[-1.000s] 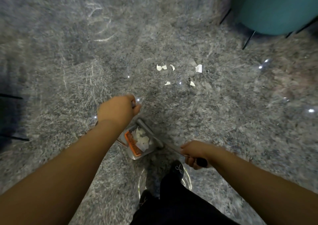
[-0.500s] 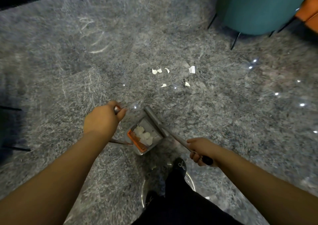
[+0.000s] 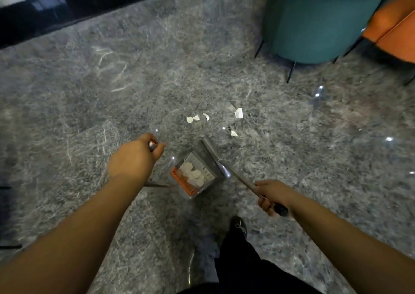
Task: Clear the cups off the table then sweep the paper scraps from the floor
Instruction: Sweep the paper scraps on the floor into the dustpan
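Observation:
Several white paper scraps [image 3: 197, 118] lie scattered on the grey marble floor [image 3: 89, 87], just beyond the tools. A grey dustpan [image 3: 194, 174] with an orange comb edge holds more white scraps. My left hand [image 3: 132, 160] grips the top of the dustpan's upright metal handle [image 3: 152, 146]. My right hand [image 3: 268, 196] grips the broom handle [image 3: 243, 182] near its black end. The broom's grey head [image 3: 211, 150] lies along the dustpan's right side, short of the loose scraps.
A teal chair [image 3: 318, 22] on thin black legs stands at the far right, with an orange seat [image 3: 395, 26] beside it. A black skirting strip [image 3: 85, 4] runs along the far left. My dark shoe [image 3: 239, 226] is just behind the dustpan.
The dustpan and broom have shifted right and slightly forward, closer to the loose scraps. Both hands keep the same grip, and the view has tilted up.

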Demonstrator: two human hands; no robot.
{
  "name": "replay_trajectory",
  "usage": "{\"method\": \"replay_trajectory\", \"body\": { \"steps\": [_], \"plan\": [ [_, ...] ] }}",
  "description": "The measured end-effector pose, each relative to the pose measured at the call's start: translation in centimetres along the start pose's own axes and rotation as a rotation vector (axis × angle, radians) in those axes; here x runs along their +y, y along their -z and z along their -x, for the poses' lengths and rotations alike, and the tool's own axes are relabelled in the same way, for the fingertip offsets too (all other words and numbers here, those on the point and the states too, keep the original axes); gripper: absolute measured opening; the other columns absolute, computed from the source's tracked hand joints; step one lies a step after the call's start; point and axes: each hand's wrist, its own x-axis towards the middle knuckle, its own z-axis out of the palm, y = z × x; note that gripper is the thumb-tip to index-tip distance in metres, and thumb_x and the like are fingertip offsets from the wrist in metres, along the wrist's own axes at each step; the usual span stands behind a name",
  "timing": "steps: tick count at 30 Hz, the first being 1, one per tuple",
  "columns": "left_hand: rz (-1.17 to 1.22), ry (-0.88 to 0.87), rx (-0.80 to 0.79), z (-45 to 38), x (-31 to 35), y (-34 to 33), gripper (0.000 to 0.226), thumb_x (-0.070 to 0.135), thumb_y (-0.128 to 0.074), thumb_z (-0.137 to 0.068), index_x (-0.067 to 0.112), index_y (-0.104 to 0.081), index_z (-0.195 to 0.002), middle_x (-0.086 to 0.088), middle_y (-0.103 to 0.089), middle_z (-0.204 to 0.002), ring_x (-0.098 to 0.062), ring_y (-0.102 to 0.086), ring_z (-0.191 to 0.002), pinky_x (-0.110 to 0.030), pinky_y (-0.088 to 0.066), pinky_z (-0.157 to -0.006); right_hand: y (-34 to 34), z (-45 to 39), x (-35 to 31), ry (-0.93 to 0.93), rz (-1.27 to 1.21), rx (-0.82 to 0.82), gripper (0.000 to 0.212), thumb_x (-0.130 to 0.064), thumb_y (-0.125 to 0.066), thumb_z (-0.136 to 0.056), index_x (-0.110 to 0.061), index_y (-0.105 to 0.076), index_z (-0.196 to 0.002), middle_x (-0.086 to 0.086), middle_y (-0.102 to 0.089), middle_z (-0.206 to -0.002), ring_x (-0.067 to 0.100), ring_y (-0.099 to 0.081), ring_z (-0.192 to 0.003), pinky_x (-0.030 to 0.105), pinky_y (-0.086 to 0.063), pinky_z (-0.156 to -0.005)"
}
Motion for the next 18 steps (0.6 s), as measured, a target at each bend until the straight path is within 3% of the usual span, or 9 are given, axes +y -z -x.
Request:
{"method": "replay_trajectory", "body": {
  "steps": [4,8,13,18],
  "plan": [
    [0.003,-0.016,-0.015,-4.6,2.9,-1.1,0.028,0.055,-0.057,-0.091,0.027,-0.059,-0.090,0.011,-0.043,-0.057,-0.020,-0.047,-0.058,-0.027,-0.035,-0.051,3.8,-2.1,-4.8,-0.014,-0.035,0.021,0.037,-0.011,-0.037,-0.102,-0.011,-0.044,-0.138,0.007,-0.042,-0.062,0.010,-0.035,-0.040,0.018,-0.027,-0.040],
    [-0.005,-0.002,-0.036,-9.0,4.6,-2.0,0.027,0.054,-0.056,-0.091,0.028,-0.058,-0.088,0.014,-0.041,-0.054,-0.018,-0.042,-0.055,-0.026,-0.030,-0.048,6.7,-3.9,-9.3,0.023,-0.037,0.056,0.036,-0.006,-0.038,-0.101,0.000,-0.041,-0.137,0.007,-0.039,-0.061,0.011,-0.034,-0.035,0.016,-0.027,-0.035],
    [-0.023,0.030,-0.036,-14.6,5.1,-2.7,0.030,0.055,-0.054,-0.091,0.026,-0.057,-0.086,0.008,-0.046,-0.054,-0.018,-0.045,-0.053,-0.026,-0.029,-0.047,8.7,-7.0,-14.0,0.029,-0.066,0.097,0.034,-0.006,-0.037,-0.101,0.000,-0.044,-0.134,0.008,-0.041,-0.061,0.012,-0.035,-0.036,0.016,-0.028,-0.035],
    [-0.060,0.042,-0.088,-21.9,5.2,-3.4,0.030,0.058,-0.051,-0.092,0.028,-0.056,-0.086,0.005,-0.052,-0.058,-0.014,-0.047,-0.051,-0.024,-0.032,-0.046,9.7,-10.8,-18.7,0.043,-0.092,0.144,0.040,-0.006,-0.038,-0.101,0.005,-0.034,-0.138,0.009,-0.042,-0.062,0.013,-0.035,-0.036,0.019,-0.028,-0.037]
  ]
}}
